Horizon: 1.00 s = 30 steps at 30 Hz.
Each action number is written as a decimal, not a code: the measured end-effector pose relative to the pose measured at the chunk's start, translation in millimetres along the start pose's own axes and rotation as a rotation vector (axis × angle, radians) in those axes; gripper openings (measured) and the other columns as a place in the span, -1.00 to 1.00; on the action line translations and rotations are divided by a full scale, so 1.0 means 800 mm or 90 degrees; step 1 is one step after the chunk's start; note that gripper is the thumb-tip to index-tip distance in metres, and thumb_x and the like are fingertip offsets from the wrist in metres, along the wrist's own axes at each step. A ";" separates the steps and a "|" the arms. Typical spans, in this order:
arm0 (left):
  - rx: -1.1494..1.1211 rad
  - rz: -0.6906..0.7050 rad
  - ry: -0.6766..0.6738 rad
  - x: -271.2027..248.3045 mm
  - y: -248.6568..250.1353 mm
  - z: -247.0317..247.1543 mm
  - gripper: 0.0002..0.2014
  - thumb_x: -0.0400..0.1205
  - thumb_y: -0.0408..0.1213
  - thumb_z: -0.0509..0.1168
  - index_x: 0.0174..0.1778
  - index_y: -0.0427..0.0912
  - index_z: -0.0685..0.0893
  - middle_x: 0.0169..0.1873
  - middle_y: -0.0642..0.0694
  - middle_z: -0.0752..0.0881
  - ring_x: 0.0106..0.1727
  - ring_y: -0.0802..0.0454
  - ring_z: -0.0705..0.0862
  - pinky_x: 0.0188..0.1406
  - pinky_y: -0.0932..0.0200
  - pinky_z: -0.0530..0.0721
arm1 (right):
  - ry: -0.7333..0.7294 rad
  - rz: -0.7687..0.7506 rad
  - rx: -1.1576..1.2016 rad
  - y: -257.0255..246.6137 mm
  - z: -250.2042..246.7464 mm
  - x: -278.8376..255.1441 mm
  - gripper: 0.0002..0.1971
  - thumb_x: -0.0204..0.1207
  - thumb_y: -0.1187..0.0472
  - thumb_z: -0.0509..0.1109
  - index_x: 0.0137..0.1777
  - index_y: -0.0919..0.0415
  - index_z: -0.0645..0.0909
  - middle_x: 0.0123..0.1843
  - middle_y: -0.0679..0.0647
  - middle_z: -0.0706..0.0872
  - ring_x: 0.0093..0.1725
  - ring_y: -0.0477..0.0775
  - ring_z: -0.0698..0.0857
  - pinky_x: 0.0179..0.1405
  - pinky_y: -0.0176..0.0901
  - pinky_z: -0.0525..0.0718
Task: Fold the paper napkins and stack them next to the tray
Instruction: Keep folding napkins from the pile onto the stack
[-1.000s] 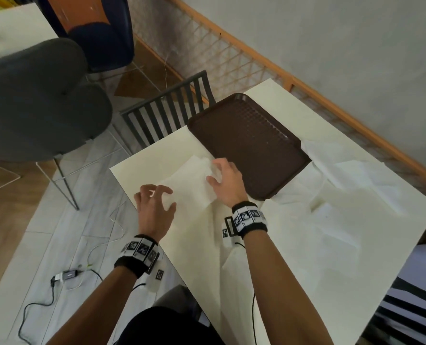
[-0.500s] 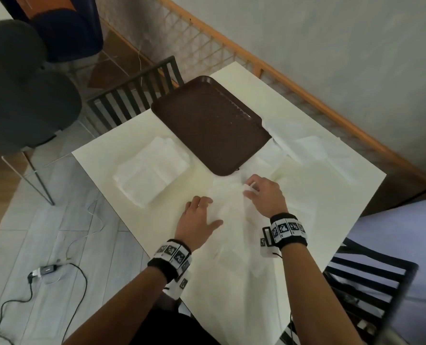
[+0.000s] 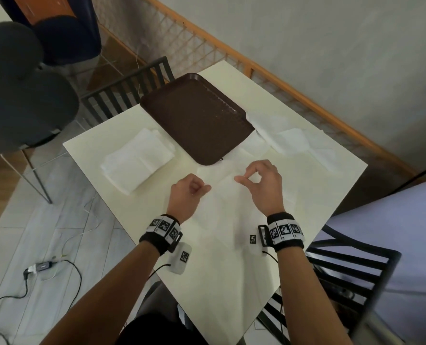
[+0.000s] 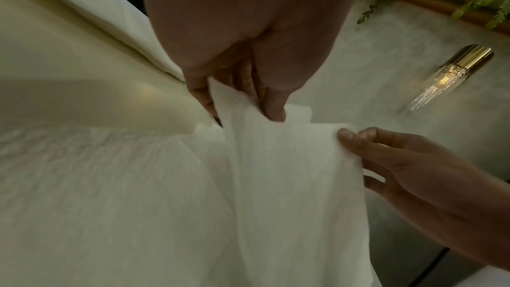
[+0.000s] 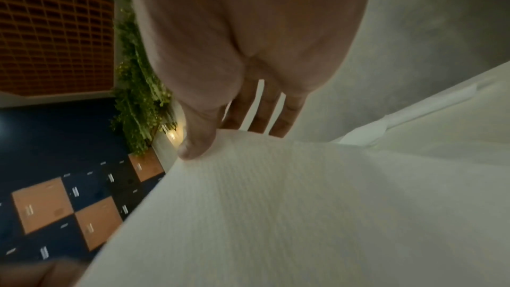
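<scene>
A white paper napkin lies unfolded on the cream table, just in front of the brown tray. My left hand pinches its left edge between thumb and fingers; the left wrist view shows the napkin lifted in that pinch. My right hand pinches the napkin's right edge, thumb on top of the sheet in the right wrist view. A stack of folded napkins sits left of the tray. Loose unfolded napkins lie to the tray's right.
The table is small and its edges are close on all sides. A dark slatted chair stands behind the tray and another at my right. A cable and plug lie on the floor at left.
Both hands left the folded stack beside the tray, moved right to a fresh napkin in front of the tray, and now pinch its edges.
</scene>
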<state>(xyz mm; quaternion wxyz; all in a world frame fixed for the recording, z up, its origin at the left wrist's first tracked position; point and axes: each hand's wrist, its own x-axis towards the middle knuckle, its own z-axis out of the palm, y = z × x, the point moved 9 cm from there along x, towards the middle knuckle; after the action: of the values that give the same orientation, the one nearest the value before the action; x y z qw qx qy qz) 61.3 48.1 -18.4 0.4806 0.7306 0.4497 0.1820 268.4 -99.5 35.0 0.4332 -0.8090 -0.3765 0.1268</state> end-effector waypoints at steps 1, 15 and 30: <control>0.014 -0.008 0.007 0.000 -0.002 -0.005 -0.84 0.66 -0.14 0.59 -0.04 -0.07 0.75 -0.23 0.10 0.80 -0.21 0.21 0.74 0.03 0.11 0.77 | -0.007 0.013 0.028 -0.002 -0.007 0.001 -0.70 0.60 0.03 0.73 -0.13 0.03 0.62 -0.09 -0.13 0.77 0.00 0.00 0.75 0.14 -0.15 0.65; -0.137 0.115 -0.233 -0.021 0.154 -0.065 -0.76 0.63 -0.18 0.62 0.15 -0.18 0.86 0.04 -0.06 0.93 0.10 -0.06 0.90 0.19 -0.19 0.86 | -0.077 -0.019 0.130 -0.130 -0.034 0.029 -0.78 0.81 -0.13 0.45 0.18 -0.04 0.53 0.04 -0.05 0.80 -0.01 -0.07 0.78 0.00 -0.24 0.64; -0.171 0.195 0.077 0.004 0.087 -0.209 -0.18 0.64 -0.21 0.61 0.72 0.29 0.32 -0.13 0.12 0.89 -0.08 0.07 0.87 0.06 0.27 0.82 | 0.034 0.095 0.388 -0.124 0.056 -0.033 -0.68 0.74 0.27 0.60 0.44 0.01 0.78 -0.35 0.03 0.35 -0.26 0.19 0.36 -0.12 -0.03 0.39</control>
<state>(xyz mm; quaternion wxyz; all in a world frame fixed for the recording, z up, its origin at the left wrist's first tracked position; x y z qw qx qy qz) -20.2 131.9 120.4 0.5127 0.7073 0.3332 0.3547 177.1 -57.9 84.3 0.6547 -0.6707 -0.2491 0.2438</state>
